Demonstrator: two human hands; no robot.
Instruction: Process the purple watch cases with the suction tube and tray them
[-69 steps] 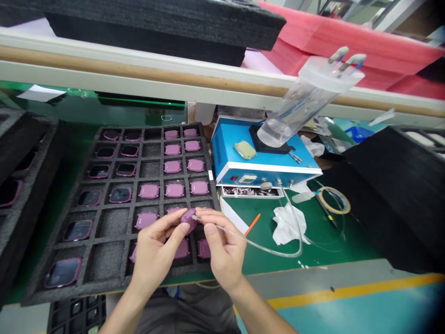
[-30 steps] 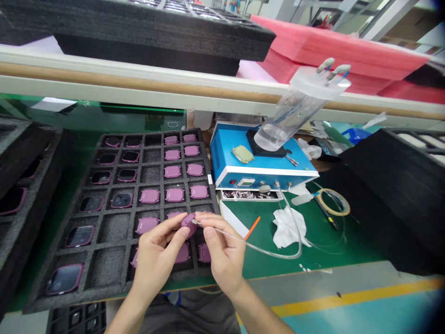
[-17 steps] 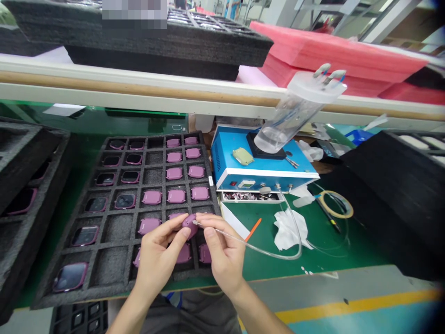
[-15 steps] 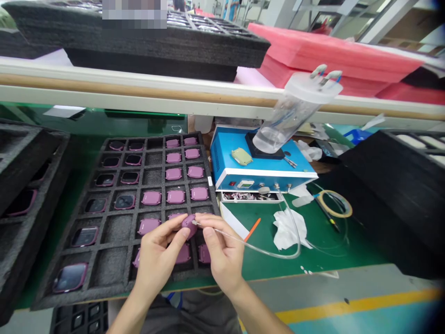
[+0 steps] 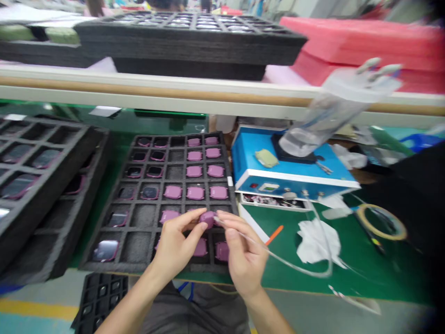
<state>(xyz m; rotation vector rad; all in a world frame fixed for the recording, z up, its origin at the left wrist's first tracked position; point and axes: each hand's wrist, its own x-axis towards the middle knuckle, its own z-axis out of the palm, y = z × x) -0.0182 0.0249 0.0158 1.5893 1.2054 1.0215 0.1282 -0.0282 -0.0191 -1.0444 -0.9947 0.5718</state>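
Observation:
Between thumb and fingers, my left hand (image 5: 181, 243) grips a small purple watch case (image 5: 208, 219) above the tray. My right hand (image 5: 245, 253) pinches the end of a thin clear tube (image 5: 285, 263), its tip against or very near the case's right side; exact contact is too blurred to tell. From there the tube curves to the front of a blue machine box (image 5: 295, 174). Below both hands lies a black foam tray (image 5: 137, 253) with purple watch cases in its right columns and dark-screened ones in its left columns.
A clear cylinder (image 5: 313, 130) and a pale green case (image 5: 266, 158) stand on the blue box. Crumpled tissue (image 5: 319, 243), an orange stick (image 5: 275, 235) and a tape roll (image 5: 382, 222) lie rightward. Stacked foam trays (image 5: 52, 185) are at left; a shelf (image 5: 156, 93) crosses behind.
The camera view has turned left, so the whole scene sits further right. Both hands keep the watch case and tube together, with little other visible change.

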